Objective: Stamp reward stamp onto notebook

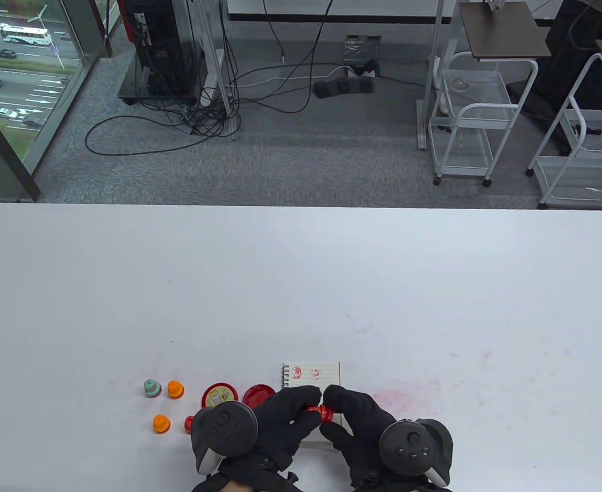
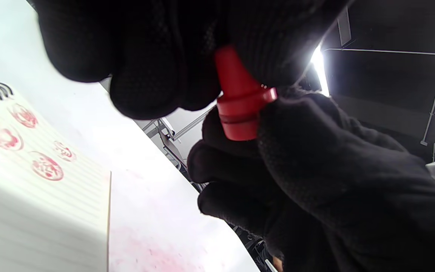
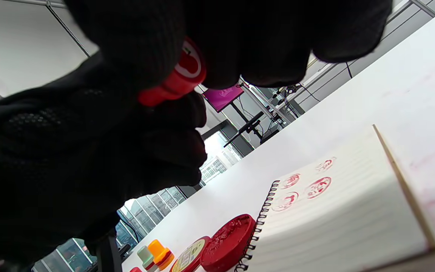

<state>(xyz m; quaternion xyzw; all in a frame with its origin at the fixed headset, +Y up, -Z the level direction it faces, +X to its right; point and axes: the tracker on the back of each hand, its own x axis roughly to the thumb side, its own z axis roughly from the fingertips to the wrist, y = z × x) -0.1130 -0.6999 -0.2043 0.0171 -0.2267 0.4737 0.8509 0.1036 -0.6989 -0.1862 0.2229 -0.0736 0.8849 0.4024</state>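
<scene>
Holding the red stamp (image 1: 323, 413) above the notebook (image 1: 312, 375), we pinch it in both grips: left hand (image 1: 280, 417) and right hand (image 1: 354, 415).

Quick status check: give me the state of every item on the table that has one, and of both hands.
red stamp: held in the air above the notebook, gripped by both hands.
notebook: open, four red imprints on the page.
ink pad: open, lying beside the notebook.
ink pad lid: off, lying beside the ink pad.
left hand: grips the red stamp.
right hand: grips the red stamp's other end.
</scene>
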